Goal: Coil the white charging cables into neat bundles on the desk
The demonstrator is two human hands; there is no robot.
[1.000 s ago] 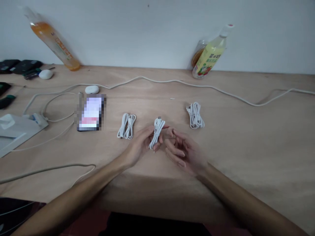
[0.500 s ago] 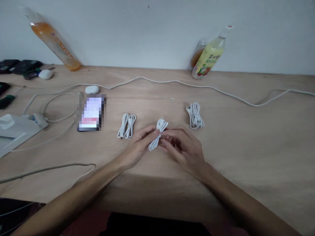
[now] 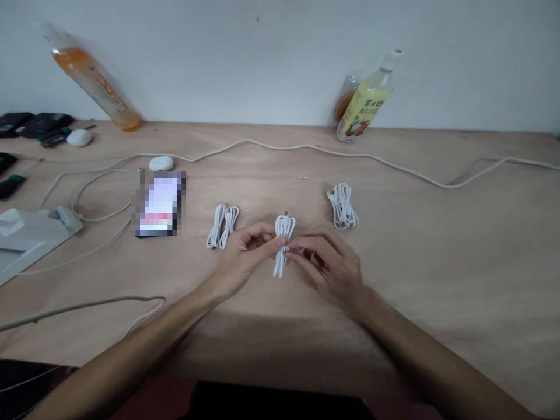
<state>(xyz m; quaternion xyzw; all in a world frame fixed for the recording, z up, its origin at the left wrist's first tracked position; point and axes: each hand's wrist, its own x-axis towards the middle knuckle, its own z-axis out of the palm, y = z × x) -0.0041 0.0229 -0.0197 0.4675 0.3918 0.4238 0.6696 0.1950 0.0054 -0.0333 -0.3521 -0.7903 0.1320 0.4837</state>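
Observation:
A coiled white charging cable [image 3: 283,224], gathered at its middle, is held upright between my two hands, with a metal plug end showing at the top. My left hand [image 3: 247,254] is closed on it from the left, thumb pressed across the gathered middle. From the right, the thumb and fingertips of my right hand [image 3: 335,262] pinch at that same spot; whatever tie lies there is too small to make out. Two more cable bundles [image 3: 223,226] lie side by side just beyond my left hand. Another bundled white cable [image 3: 343,206] rests beyond my right hand.
A phone [image 3: 160,204] and a white earbud case [image 3: 161,164] lie to the left. One long white cord [image 3: 306,147] crosses the wooden table [image 3: 437,251]. Against the wall lean an orange bottle [image 3: 96,87] and a yellow drink bottle [image 3: 367,102].
The held cable has turned from a slant to nearly upright, its lower loops swinging right. Both hands stay at its middle. The whole view has shifted slightly.

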